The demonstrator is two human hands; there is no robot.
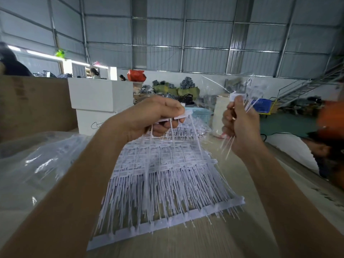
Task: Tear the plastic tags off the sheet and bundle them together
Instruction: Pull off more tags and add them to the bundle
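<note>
A white sheet of plastic tags (162, 175) hangs in front of me, its lower bar resting near the table. My left hand (149, 118) grips the sheet's top bar, fingers curled round it. To the right and apart from the sheet, my right hand (240, 125) is closed on a bundle of torn-off tags (238, 97); their white heads stick up above my thumb and thin tails poke out below my fist. Several rows of tags stay joined to the sheet.
A pale wooden table (214, 239) lies under the sheet. Clear plastic bags (37, 161) lie at the left. Cardboard and white boxes (98, 94) stand behind. A person in orange (329, 138) sits at the right edge, next to a white sack (294, 151).
</note>
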